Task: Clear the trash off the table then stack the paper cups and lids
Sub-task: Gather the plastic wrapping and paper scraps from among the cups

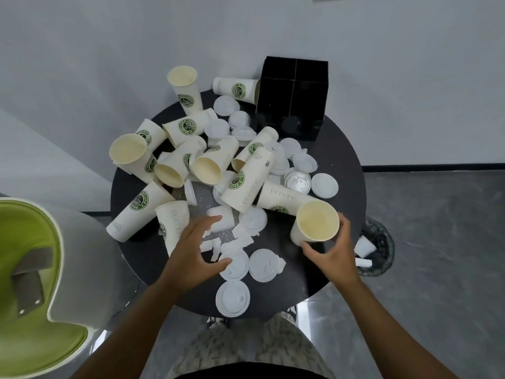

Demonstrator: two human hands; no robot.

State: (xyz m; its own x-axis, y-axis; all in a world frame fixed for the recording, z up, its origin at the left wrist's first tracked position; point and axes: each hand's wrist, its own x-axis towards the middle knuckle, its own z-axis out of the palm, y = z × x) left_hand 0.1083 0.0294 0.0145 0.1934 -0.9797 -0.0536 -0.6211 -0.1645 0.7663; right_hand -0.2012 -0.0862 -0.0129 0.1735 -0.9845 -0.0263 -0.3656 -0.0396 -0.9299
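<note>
Cream-coloured paper cups with green round logos are lying jumbled across a round black table, most tipped on their sides, one standing upright near the far edge. White plastic lids are lying scattered among them and along the near edge, and torn scraps of white paper are sitting in the middle of the near side.

The person's right hand is curling its fingers and thumb around one cup at the table's right edge, the cup's open mouth facing up toward the camera. The left hand is hovering over the paper scraps with fingers spread and slightly bent, holding nothing; its thumb is lying just above a lid.

A black divided organiser box is standing at the far side of the table, one cup leaning against it. A dark mesh waste bin holding white scraps is sitting on the grey floor just right of the table. A green seat is showing at the lower left.
</note>
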